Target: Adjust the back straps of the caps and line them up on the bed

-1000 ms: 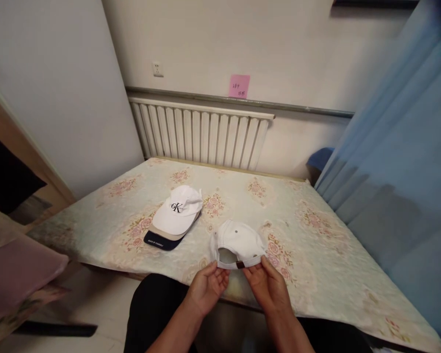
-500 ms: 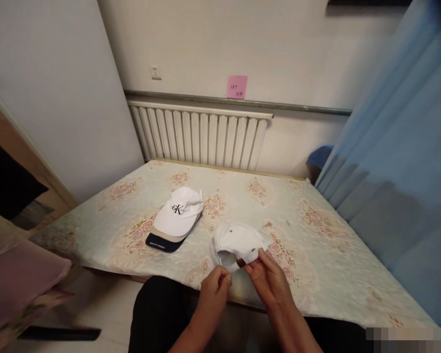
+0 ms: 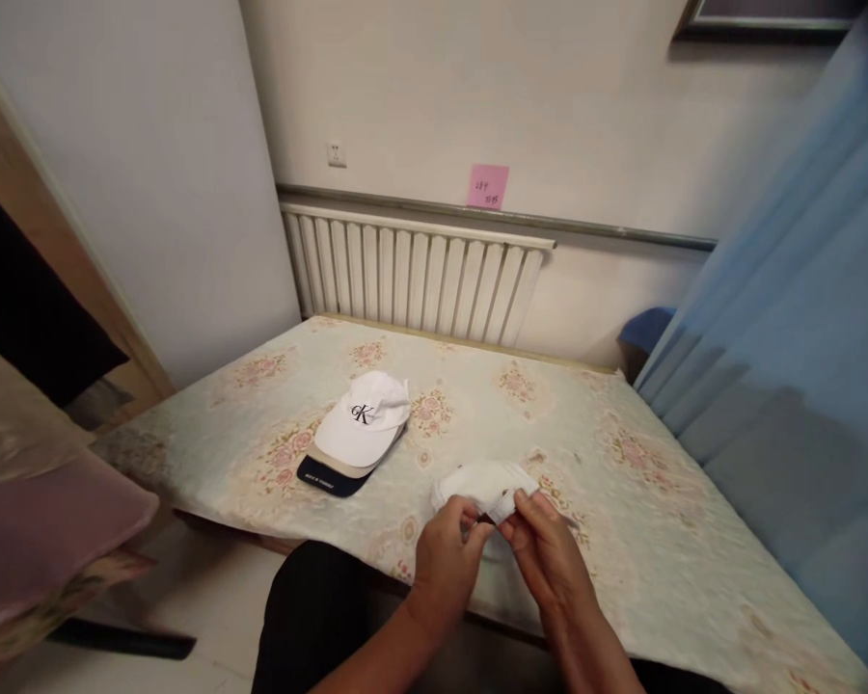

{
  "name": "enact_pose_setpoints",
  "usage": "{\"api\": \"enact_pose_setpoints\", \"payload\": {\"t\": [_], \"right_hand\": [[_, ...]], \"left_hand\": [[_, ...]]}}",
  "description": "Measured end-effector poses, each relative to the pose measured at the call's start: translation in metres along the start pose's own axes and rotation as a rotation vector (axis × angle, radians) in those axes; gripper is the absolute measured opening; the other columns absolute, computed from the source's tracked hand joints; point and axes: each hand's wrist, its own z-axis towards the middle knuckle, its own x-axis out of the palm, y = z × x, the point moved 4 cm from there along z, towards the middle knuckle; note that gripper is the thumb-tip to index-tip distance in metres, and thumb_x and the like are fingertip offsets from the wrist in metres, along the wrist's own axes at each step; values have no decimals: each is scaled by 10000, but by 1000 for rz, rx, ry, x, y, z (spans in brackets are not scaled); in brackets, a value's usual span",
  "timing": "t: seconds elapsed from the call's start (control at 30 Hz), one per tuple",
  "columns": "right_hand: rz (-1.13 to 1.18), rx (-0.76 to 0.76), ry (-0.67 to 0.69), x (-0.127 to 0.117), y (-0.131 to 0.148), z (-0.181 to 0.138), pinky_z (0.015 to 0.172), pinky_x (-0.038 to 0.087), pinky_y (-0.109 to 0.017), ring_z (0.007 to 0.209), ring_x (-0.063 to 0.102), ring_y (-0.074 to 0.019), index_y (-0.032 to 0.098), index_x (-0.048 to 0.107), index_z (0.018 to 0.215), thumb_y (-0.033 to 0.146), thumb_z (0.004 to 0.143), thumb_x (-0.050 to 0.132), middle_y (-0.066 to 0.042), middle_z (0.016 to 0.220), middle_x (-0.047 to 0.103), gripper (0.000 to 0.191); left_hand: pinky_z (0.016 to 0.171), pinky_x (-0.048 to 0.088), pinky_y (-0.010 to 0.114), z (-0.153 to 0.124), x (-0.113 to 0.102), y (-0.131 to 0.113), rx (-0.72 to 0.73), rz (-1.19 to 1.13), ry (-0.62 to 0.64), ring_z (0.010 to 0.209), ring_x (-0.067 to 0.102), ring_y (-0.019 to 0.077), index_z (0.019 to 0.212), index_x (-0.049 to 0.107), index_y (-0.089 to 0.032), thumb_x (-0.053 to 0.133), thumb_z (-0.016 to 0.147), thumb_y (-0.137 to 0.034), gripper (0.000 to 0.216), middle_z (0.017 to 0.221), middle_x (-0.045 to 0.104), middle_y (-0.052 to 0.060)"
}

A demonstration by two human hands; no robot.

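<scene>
White cloth makes the cap (image 3: pixel 481 478) look light, soft and hard to harm, its crown likely to sag under a careless squeeze. It lies just beyond and between the two hands, over the flowered sheet (image 3: pixel 470 386); whether its underside touches is hidden. The left hand (image 3: pixel 448 554) is narrowed, thumb and fingers pinching the back edge by the dark tab (image 3: pixel 486 519). The right hand (image 3: pixel 550 549) grips the band beside it, thumb on top, fingers partly underneath. That doubled edge seems the best hold, probably stiffer than the crown and hardly slippery. Ahead and to the left of the left hand, well apart, sits a stack of caps (image 3: pixel 362 419), white above tan and navy brims. Farthest ahead of both hands stands the radiator (image 3: pixel 420 275).
</scene>
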Motion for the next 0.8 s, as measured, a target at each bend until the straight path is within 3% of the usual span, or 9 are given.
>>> {"api": "enact_pose_setpoints", "payload": {"t": [0.2, 0.37, 0.6, 0.8], "right_hand": [[-196, -87, -1, -6, 15, 11, 714, 493, -318, 781, 612, -190, 187, 679, 824, 345, 708, 709, -31, 837, 692, 198], [-355, -109, -47, -25, 2, 18, 681, 471, -293, 701, 576, -158, 191, 665, 734, 364, 718, 694, 0, 740, 654, 176], [-298, -57, -50, -30, -23, 7, 624, 466, -272, 720, 549, -157, 205, 641, 730, 346, 719, 690, 19, 721, 594, 150], [-242, -23, 12, -25, -31, -2, 608, 466, -267, 672, 542, -146, 208, 647, 743, 316, 724, 681, 19, 702, 589, 115]], "left_hand": [[663, 389, 268, 21, 7, -7, 39, 16, -24, 691, 542, 150, 827, 544, -202, 551, 760, -260, 88, 737, 587, -10], [709, 408, 282, 23, 12, -3, 135, 23, -65, 713, 525, 143, 855, 525, -197, 520, 766, -185, 90, 835, 560, 7], [730, 413, 285, 9, 16, 5, 230, 28, -50, 755, 506, 142, 944, 530, -189, 462, 772, -102, 204, 923, 510, 35], [657, 380, 257, 3, 15, 5, 211, -38, -31, 696, 469, 127, 740, 494, -183, 483, 745, -94, 90, 801, 467, 5]]}}
